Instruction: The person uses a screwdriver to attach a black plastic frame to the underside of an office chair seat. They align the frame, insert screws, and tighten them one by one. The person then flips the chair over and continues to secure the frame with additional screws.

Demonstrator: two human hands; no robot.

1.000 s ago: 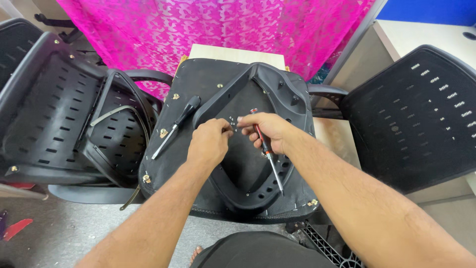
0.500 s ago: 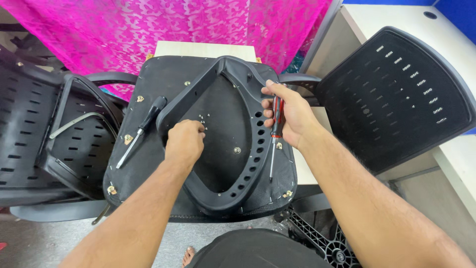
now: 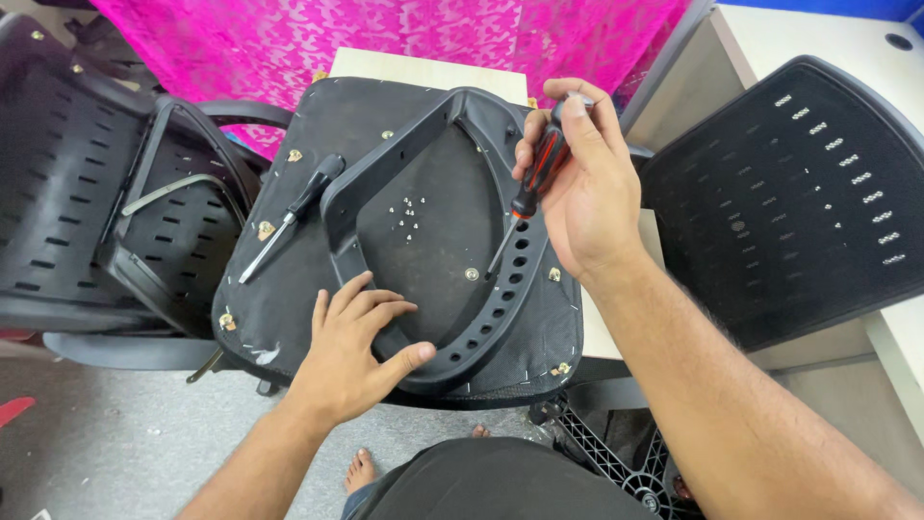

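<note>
On a small table before a pink patterned cloth, an upturned black chair seat lies with its U-shaped armrest frame on top. The left hand lies spread and flat on the seat, thumb against the frame's curve. The right hand is closed round the red-and-black handle of a screwdriver, its shaft slanting down with the tip at or just above the holed side of the frame. A little heap of loose screws sits on the seat inside the frame, and a second screwdriver rests at the frame's left arm. A nudge of the seat could likely scatter those screws or roll the spare tool off; the tip might slip if it sits askew. Whether the tip actually meets a screw cannot be told, and the table is almost wholly covered. Black perforated chair backs stand at either side.
</note>
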